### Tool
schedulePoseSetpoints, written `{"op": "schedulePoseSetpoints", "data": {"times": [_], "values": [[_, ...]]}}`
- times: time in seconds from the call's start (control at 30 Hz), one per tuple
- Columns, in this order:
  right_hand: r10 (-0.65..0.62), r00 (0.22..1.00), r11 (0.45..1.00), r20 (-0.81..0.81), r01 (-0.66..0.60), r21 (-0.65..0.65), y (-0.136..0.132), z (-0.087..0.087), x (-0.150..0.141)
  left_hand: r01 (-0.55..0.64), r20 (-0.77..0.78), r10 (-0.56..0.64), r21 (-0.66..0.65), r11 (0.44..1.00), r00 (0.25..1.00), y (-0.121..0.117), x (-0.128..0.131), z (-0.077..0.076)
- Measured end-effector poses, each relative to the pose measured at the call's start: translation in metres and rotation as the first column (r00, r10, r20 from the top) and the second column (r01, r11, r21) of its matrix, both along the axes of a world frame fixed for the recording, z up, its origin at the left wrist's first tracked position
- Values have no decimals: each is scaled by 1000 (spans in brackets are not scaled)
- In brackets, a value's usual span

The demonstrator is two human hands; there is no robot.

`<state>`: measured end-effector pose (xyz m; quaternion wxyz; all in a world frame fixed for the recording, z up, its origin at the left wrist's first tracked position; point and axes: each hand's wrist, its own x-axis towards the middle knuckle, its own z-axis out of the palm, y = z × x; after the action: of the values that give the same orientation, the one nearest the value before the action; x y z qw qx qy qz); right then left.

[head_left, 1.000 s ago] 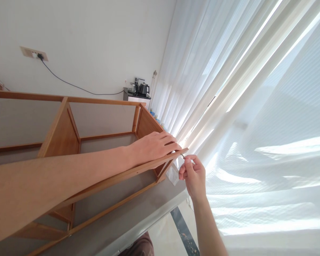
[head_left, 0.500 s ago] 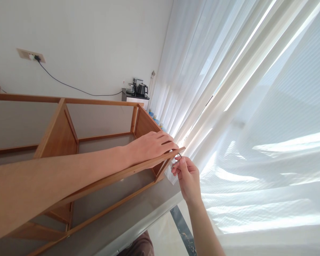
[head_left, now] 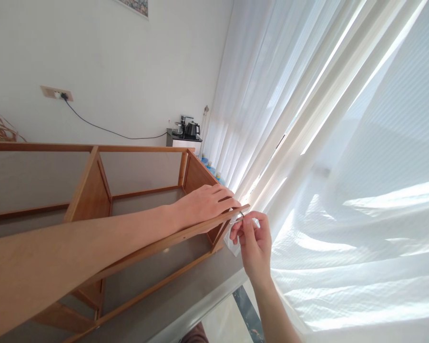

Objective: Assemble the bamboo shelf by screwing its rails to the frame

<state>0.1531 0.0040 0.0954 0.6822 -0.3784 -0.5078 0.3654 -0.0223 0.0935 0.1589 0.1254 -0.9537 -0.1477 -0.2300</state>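
Silvery metal, bent like a hex key [head_left: 237, 220], sits pinched between thumb and forefinger of the right hand [head_left: 253, 238], right of the frame's centre; its long arm points left now, where half a second ago it slanted down and left, so the key seems to be turning against the rail's end. The left hand [head_left: 202, 205] lies along the wooden rail [head_left: 175, 239], just left of the key, fingers slightly apart; whether it grips the rail cannot be told, though it probably steadies it. Beyond, the open wooden unit, with its divider panel [head_left: 93, 195], fills the left of the frame; white curtains [head_left: 343, 143] cover the right, and a black kettle [head_left: 192, 128] stands farther back, above centre.
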Motion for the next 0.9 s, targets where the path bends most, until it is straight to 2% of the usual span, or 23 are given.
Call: {"op": "schedulePoseSetpoints", "data": {"times": [0.13, 0.27, 0.47, 0.63, 0.8, 0.9], "values": [[57, 998, 997, -5, -57, -60, -1, 4, 4, -25, -31, 24, -35, 999, 999, -3, 1, 4], [98, 994, 992, 48, -94, -84, 1, 1, 16, -25, -42, 23, -38, 999, 999, -3, 1, 4], [3, 987, 998, 158, 6, -58, 11, -4, 27, -4, -5, 3, -15, 1000, 1000, -2, 0, 2], [3, 982, 1000, 190, -3, -4, 14, -4, 29, -2, -12, 2, -31, 1000, 1000, -1, 1, 1], [-69, 979, 998, 191, 67, 16, 18, -3, 32, -11, 11, 11, -13, 1000, 1000, 1, 2, -2], [-47, 974, 999, 223, 41, 34, 17, -5, 32, -8, 14, 8, 1, 1000, 1000, 2, 2, -4]]}}
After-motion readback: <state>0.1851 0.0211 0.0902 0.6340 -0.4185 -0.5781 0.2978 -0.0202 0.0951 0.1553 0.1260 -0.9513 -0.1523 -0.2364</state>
